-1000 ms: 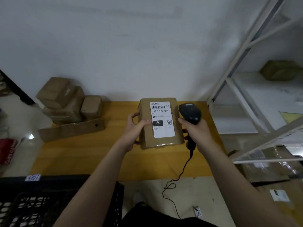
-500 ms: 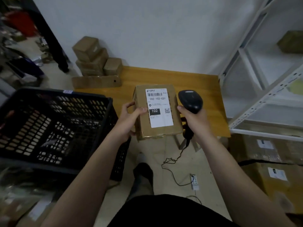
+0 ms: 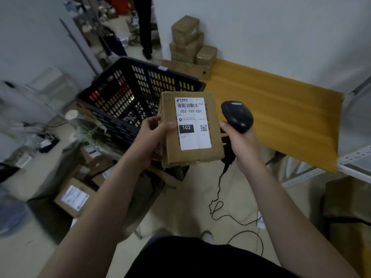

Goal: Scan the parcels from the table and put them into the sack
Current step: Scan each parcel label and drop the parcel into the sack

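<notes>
The left hand (image 3: 154,137) grips the parcel (image 3: 192,157) by its left edge. The right hand (image 3: 241,141) is wrapped round the corded scanner (image 3: 237,116) just beside it. A second ago the parcel was over the table (image 3: 281,117); now it hangs beside the black crate (image 3: 128,101), so the scan looks done and the sack comes next. Its label (image 3: 192,123) reads "102-102-C01" and "102", with a barcode and QR code. More parcels (image 3: 187,41) are stacked by the wall.
</notes>
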